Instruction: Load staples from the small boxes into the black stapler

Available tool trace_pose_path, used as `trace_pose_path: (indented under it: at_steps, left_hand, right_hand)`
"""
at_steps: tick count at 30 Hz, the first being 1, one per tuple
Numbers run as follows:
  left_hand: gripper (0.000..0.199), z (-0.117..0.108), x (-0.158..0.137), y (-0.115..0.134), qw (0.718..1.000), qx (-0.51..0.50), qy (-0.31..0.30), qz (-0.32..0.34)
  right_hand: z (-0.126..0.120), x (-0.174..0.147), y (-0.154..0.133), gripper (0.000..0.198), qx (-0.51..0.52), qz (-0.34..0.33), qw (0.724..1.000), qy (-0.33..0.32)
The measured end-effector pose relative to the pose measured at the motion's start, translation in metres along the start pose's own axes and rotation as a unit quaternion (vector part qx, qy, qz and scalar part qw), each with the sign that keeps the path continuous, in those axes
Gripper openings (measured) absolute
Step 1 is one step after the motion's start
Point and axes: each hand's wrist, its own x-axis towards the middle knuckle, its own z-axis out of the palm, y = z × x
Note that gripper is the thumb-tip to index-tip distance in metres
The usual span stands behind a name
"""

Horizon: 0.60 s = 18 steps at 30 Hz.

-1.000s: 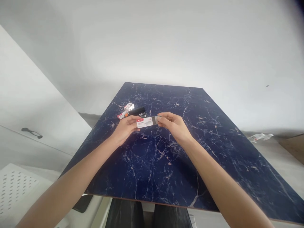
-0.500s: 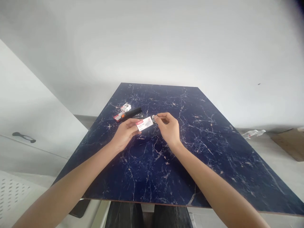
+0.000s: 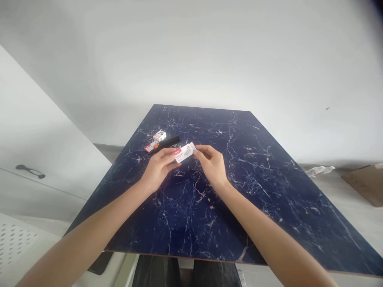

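A small white and red staple box (image 3: 184, 154) is held up above the table between both hands, tilted up to the right. My left hand (image 3: 158, 165) grips its left end, thumb on the printed face and fingers behind. My right hand (image 3: 212, 161) pinches the right end, where a white end flap with a red edge (image 3: 192, 145) shows. What is inside the box is hidden. Just beyond my left hand lies a black stapler (image 3: 168, 142) with an orange part, touching or close to another red and white box (image 3: 150, 147). Behind them stands a white box (image 3: 159, 136).
The dark blue marbled tabletop (image 3: 203, 223) spreads around the hands, with a white wall behind it. A white cabinet (image 3: 32, 131) with a dark handle is at left. On the floor at right are a clear plastic item (image 3: 320, 171) and a cardboard box (image 3: 365, 184).
The grey piece at the box's right end, between my right fingers, is out of sight now. My right fingers have moved onto the box's end, and a red-edged flap shows there.
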Motion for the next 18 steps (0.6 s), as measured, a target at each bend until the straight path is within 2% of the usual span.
trace_pose_path:
  at_steps: [5, 8, 11, 15, 18]
  left_hand:
    - [0.024, -0.001, 0.002, 0.001, 1.000, 0.019, -0.004, -0.011]
    - [0.025, -0.005, 0.004, -0.001, 0.999, 0.012, -0.012, -0.027]
    - [0.024, -0.008, 0.006, -0.002, 0.999, 0.011, -0.022, -0.035]
    - [0.024, -0.007, 0.004, -0.002, 0.998, 0.025, -0.039, -0.035]
    - [0.024, -0.005, 0.003, -0.001, 0.998, 0.020, -0.044, -0.036]
  right_hand:
    - [0.000, 0.002, 0.002, 0.023, 0.085, 0.049, 0.995, -0.024]
    - [-0.002, 0.004, 0.001, 0.025, 0.101, 0.076, 0.991, -0.038]
    - [-0.005, 0.005, -0.003, 0.025, 0.070, 0.076, 0.994, -0.040]
    - [-0.009, 0.006, -0.009, 0.018, -0.026, 0.031, 0.999, -0.021]
    - [-0.010, 0.007, -0.012, 0.018, 0.010, 0.050, 0.998, -0.036]
